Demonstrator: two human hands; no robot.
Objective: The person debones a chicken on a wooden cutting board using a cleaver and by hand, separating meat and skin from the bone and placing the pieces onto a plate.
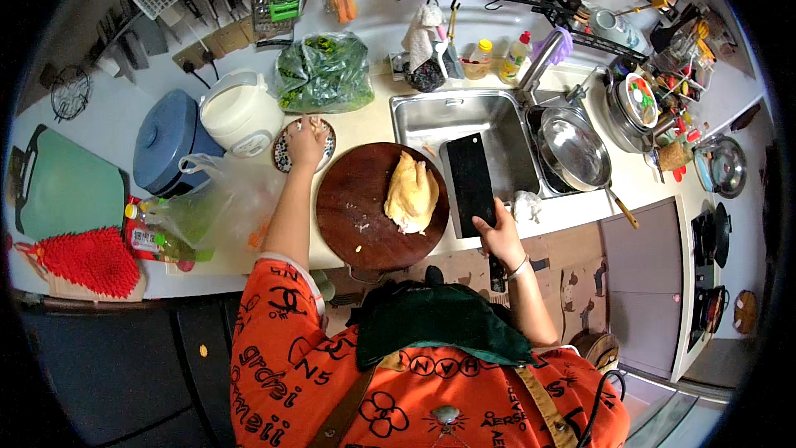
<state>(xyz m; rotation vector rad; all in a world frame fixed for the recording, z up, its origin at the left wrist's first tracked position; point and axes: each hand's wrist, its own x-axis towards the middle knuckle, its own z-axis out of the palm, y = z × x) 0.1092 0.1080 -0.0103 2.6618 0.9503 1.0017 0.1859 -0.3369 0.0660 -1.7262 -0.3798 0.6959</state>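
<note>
A plucked whole chicken lies on the right half of a round dark wooden chopping board. My right hand grips the handle of a black cleaver, its broad blade raised beside the board and over the sink's near left edge. My left hand is over a small patterned plate, fingers bent around pale pieces there; whether it grips them is hard to tell. Small pale scraps lie on the board's left part.
A steel sink is behind the cleaver, with a steel pan at its right. Bagged greens, a white rice cooker and a blue lidded container stand behind and left. A clear plastic bag lies near my left forearm.
</note>
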